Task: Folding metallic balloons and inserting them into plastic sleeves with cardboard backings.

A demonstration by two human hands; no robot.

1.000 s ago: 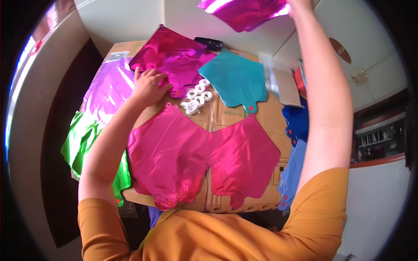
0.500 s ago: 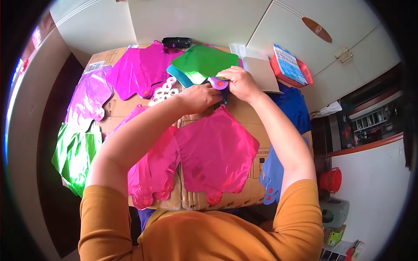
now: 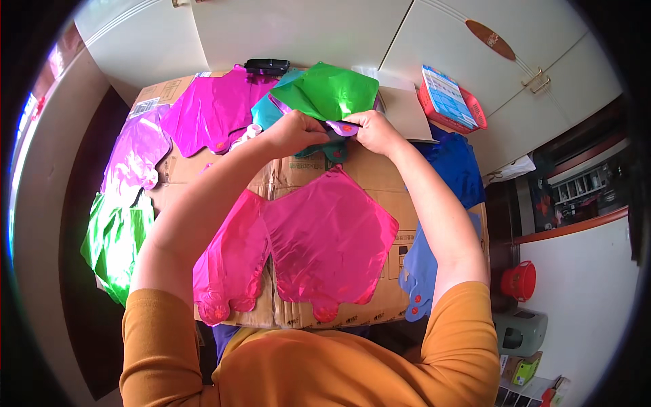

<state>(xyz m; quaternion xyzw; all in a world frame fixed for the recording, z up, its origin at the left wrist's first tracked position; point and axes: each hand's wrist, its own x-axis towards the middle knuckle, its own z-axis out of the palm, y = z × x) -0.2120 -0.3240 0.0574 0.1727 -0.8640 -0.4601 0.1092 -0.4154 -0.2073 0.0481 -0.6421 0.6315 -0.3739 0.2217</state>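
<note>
Both my hands meet over the far middle of a cardboard sheet (image 3: 173,169). My left hand (image 3: 293,130) and my right hand (image 3: 371,130) pinch the purple neck (image 3: 341,127) of a flat foil balloon whose green side (image 3: 332,91) faces up and fans away from me. Under it lies a teal foil balloon (image 3: 266,112). Two flat pink foil balloons (image 3: 329,237) lie side by side on the cardboard close to my body.
A magenta balloon (image 3: 210,108) lies at the far left, a purple one (image 3: 132,152) and a green one (image 3: 115,241) hang off the left edge, blue ones (image 3: 456,166) off the right. A black object (image 3: 266,66) sits at the far edge, a red basket (image 3: 451,98) beyond.
My right hand came down from overhead with the foil balloon. My left hand left the cardboard and joined it at the balloon's neck. The view has shifted slightly.
</note>
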